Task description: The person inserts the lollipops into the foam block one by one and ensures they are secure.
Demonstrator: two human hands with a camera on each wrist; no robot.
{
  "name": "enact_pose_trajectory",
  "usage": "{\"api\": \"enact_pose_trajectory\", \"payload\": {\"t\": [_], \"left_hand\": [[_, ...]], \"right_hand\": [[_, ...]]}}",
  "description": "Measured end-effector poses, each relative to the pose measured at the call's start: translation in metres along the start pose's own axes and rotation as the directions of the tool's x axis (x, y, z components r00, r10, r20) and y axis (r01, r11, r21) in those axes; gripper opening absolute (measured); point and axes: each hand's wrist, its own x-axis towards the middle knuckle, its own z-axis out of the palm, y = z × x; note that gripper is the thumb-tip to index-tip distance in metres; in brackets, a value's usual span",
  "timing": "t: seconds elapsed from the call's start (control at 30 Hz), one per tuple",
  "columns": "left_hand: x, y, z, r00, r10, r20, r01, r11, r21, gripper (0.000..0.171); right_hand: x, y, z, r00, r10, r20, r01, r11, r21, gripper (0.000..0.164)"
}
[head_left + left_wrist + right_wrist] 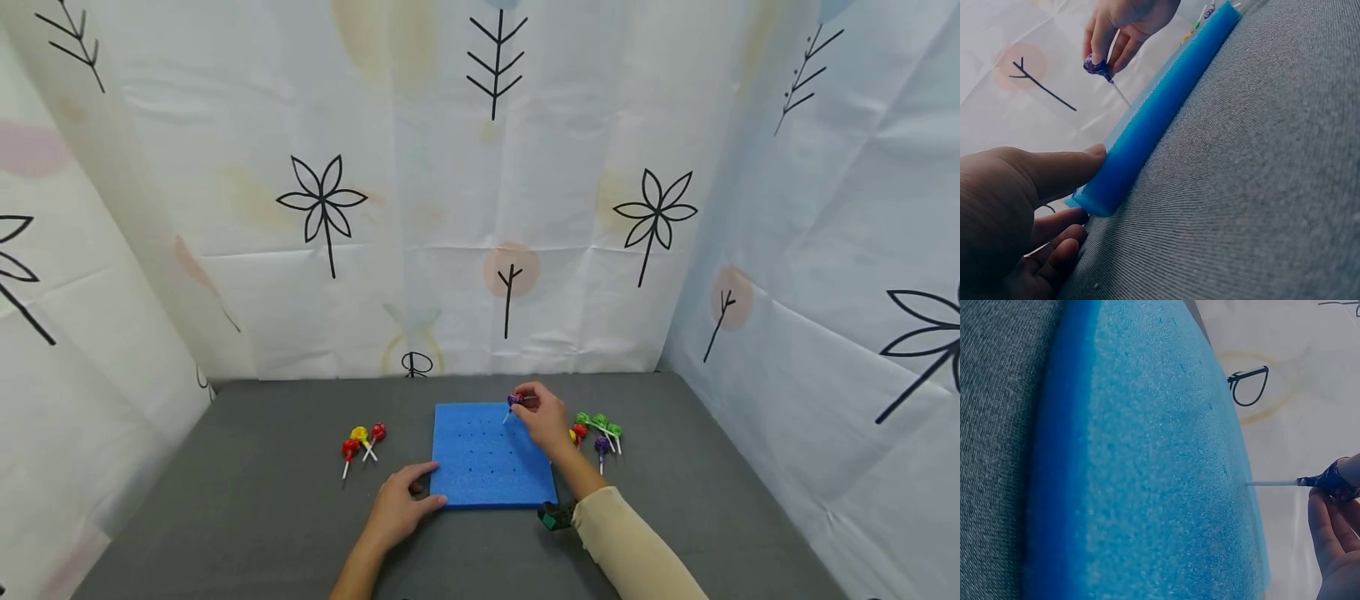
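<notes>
My right hand (545, 419) pinches a purple-wrapped lollipop (1095, 64) by its candy head over the far right part of a blue foam board (487, 487). Its white stick (1272, 483) points down, with the lower end at the board's surface. Rows of small dark holes mark the board's top. At the near left corner, my left hand (397, 508) rests against the board. The left thumb lies along the corner and the index fingertip touches the left edge, while the other fingers are loosely bent beside it.
Left of the board lie two red lollipops (378, 431) and a yellow lollipop (360, 434). To the right, partly behind my forearm, are several green lollipops (598, 420), a red lollipop (580, 431), a bit of yellow and a purple lollipop (602, 446). Patterned cloth walls (420, 317) surround the grey table (262, 500).
</notes>
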Motion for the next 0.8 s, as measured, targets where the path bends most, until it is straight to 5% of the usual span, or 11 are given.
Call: {"api": "enact_pose_trajectory", "payload": {"t": [0.8], "left_hand": [[-0.001,-0.001,0.001,1.0,-0.001,0.003,0.001,1.0,-0.005,0.053]], "right_hand": [[0.002,0.004,0.014,1.0,-0.015,0.001,0.015,0.996,-0.093,0.015]]}}
